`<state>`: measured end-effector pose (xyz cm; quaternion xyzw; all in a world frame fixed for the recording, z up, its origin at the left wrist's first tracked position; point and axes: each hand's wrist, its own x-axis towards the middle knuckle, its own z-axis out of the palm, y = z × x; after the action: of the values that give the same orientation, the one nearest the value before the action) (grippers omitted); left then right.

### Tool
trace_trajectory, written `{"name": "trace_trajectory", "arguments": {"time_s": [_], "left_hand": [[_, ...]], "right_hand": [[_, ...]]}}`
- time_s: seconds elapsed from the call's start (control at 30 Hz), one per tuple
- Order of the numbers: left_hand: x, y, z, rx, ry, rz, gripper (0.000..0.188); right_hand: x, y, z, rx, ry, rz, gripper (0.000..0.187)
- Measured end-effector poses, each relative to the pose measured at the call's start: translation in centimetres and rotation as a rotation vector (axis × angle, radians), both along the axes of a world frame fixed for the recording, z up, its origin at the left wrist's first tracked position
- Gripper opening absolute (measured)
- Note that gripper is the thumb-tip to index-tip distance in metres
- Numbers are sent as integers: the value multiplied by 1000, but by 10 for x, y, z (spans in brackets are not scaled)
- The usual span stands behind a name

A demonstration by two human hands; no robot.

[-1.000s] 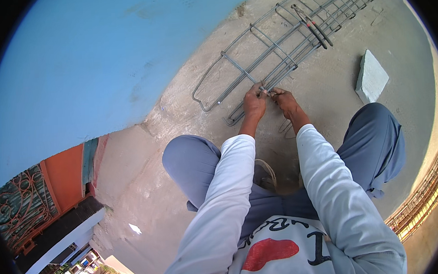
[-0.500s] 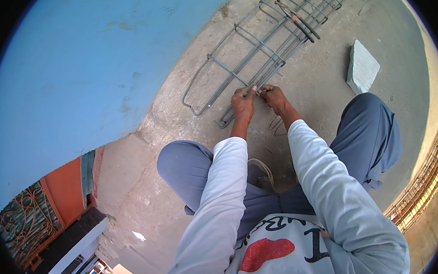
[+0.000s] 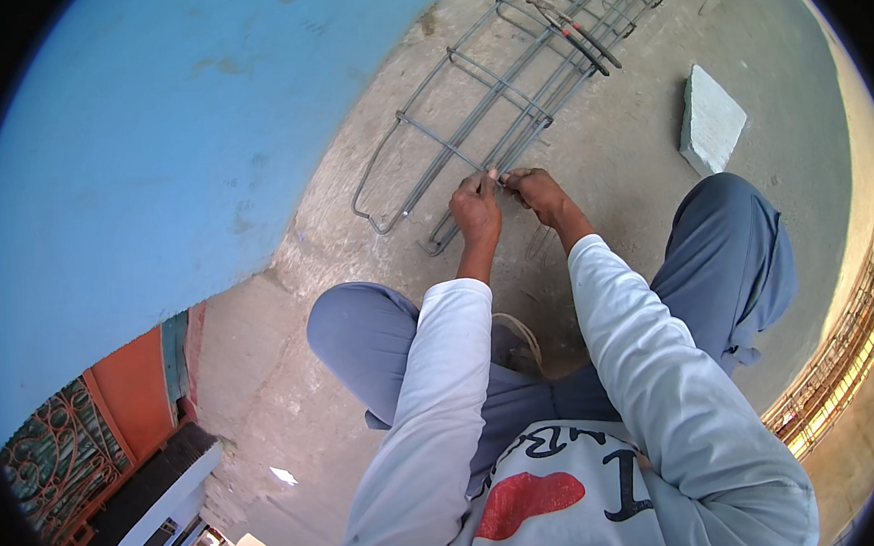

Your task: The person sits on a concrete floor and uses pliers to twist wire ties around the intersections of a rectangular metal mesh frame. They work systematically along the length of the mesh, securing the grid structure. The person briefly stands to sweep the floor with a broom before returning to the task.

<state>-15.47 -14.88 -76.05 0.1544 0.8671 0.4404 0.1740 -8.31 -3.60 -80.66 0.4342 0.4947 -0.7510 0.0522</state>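
Note:
A long cage of steel reinforcing bars (image 3: 494, 91) lies on the concrete, running from in front of me to the top right. At the near right side of the cage, by a crossing of the bars, my left hand (image 3: 476, 214) is closed with thumb and fingers pinched together. Close beside it, my right hand (image 3: 540, 193) is closed too, fingertips against the same crossing. What each pinch holds is too small to make out. Pincers (image 3: 575, 34) with dark, red-marked handles rest on top of the cage, farther off. Thin loose wires (image 3: 539, 239) lie below my right hand.
A pale block (image 3: 713, 119) lies on the concrete floor (image 3: 640, 150) to the right. The blue wall (image 3: 179, 139) rises along the left of the cage. My bent knees flank my arms. An orange gate with scrollwork (image 3: 124, 392) stands at lower left; more bars (image 3: 843, 368) lie far right.
The view has shifted slightly, so the cage, pincers and block appear a little farther left and higher. Both hands stay at the same crossing, with the right hand's fingers turned slightly.

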Motion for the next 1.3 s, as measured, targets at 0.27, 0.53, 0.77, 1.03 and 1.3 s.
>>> {"name": "trace_trajectory", "arguments": {"time_s": [0.27, 0.53, 0.77, 1.03, 1.3], "left_hand": [[8, -23, -4, 57, 190, -307, 19], [-32, -28, 10, -124, -450, -136, 52], [-40, -29, -5, -148, -466, -304, 59], [-31, -23, -1, -368, -317, -308, 53], [-31, -24, 6, -523, -221, -383, 41]], "right_hand": [[-4, 6, 10, -28, 24, 73, 25], [-4, 1, 4, 254, -2, 151, 32], [-7, 4, 0, 384, 2, 287, 46], [-4, 4, 1, 535, 27, 396, 33], [-9, -10, 21, 763, -53, 493, 29]]}}
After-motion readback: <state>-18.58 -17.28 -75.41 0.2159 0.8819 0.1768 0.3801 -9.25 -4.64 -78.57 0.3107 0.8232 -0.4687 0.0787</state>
